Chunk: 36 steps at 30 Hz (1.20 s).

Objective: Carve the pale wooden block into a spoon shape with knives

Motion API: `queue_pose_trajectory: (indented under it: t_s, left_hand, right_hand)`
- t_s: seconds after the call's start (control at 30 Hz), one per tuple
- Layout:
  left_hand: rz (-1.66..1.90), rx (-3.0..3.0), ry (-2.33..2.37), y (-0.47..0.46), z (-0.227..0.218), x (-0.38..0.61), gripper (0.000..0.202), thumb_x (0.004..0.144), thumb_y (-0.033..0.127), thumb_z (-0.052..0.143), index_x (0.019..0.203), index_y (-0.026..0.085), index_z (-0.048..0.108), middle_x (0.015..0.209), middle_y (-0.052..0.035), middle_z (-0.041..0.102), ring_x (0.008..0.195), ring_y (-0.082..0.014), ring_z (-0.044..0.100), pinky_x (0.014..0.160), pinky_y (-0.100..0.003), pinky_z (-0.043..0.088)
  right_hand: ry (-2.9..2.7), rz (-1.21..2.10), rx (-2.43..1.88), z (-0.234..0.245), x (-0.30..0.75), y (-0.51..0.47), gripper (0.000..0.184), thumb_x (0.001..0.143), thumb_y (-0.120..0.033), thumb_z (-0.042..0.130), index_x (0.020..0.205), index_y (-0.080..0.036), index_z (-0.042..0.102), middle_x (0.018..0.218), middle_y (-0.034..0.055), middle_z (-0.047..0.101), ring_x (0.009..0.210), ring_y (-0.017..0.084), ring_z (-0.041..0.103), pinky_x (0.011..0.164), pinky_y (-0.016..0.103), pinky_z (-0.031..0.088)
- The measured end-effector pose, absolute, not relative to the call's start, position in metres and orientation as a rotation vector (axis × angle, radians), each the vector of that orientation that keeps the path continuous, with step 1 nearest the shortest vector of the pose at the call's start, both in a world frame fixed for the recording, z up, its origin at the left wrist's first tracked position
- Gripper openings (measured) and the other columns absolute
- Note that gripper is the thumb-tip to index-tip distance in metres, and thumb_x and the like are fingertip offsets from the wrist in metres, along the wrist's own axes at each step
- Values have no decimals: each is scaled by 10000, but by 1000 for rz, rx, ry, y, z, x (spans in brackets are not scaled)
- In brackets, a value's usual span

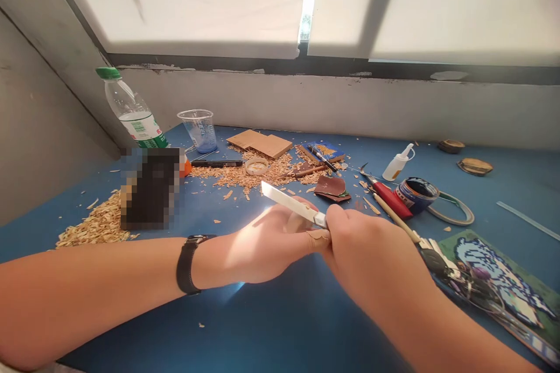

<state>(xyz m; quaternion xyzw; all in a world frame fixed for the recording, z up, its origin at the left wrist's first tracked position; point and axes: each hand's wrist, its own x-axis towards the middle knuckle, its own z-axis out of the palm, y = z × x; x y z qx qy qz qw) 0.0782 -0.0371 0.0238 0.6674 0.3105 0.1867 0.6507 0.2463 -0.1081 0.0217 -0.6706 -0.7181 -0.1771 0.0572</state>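
My right hand (371,239) is closed round the handle of a knife (289,201), whose pale, straight blade with a slanted tip points up and to the left. The handle itself is hidden in the fist. My left hand (266,239) is curled just under and behind the blade, its thumb touching the right hand near the blade's base. A strip like a bandage wraps that thumb. Whatever the left fingers hold, if anything, is hidden behind the blade and thumb. A black watch band (189,265) circles the left wrist.
Wood shavings (231,175) cover the blue table (271,326) behind the hands, with another pile (94,224) at left. Around them are a bottle (131,111), plastic cup (201,131), thin boards (262,143), red-handled tool (394,201), glue bottle (397,166), tape roll (417,193) and keys (437,262).
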Motion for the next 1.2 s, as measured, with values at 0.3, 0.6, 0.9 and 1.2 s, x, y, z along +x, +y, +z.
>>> queue_pose_trajectory:
  t_s: [0.3, 0.6, 0.9, 1.2]
  left_hand:
    - [224, 1592, 759, -22, 39, 74, 230, 875, 354, 772, 898, 199, 604, 651, 51, 489, 513, -96, 425, 457, -245, 313]
    - [268, 1574, 863, -28, 37, 74, 325, 863, 477, 811, 934, 191, 674, 700, 33, 532, 632, -118, 433, 517, -231, 314]
    - [513, 1821, 1042, -15, 26, 80, 423, 772, 582, 803, 846, 166, 809, 743, -52, 704, 699, -185, 573, 561, -256, 416]
    - [593, 1895, 802, 3, 9, 70, 428, 944, 560, 655, 913, 148, 768, 779, -43, 694, 710, -166, 572, 618, -266, 423]
  right_hand:
    - [-2354, -353, -1814, 23, 277, -95, 194, 966, -312, 573, 794, -248, 512, 657, -7, 604, 552, 189, 547, 537, 305, 161]
    - [-2361, -126, -1937, 25, 290, -88, 343, 1020, -462, 575, 761, -244, 517, 755, 9, 654, 640, 193, 582, 563, 305, 231]
    - [-2407, -39, -1795, 18, 303, -87, 398, 1030, -527, 538, 751, -257, 448, 719, -4, 621, 607, 182, 543, 546, 315, 225]
    - [-2465, 132, -1828, 22, 307, -85, 394, 1056, -601, 481, 849, -265, 477, 725, -21, 628, 634, 200, 557, 539, 317, 242]
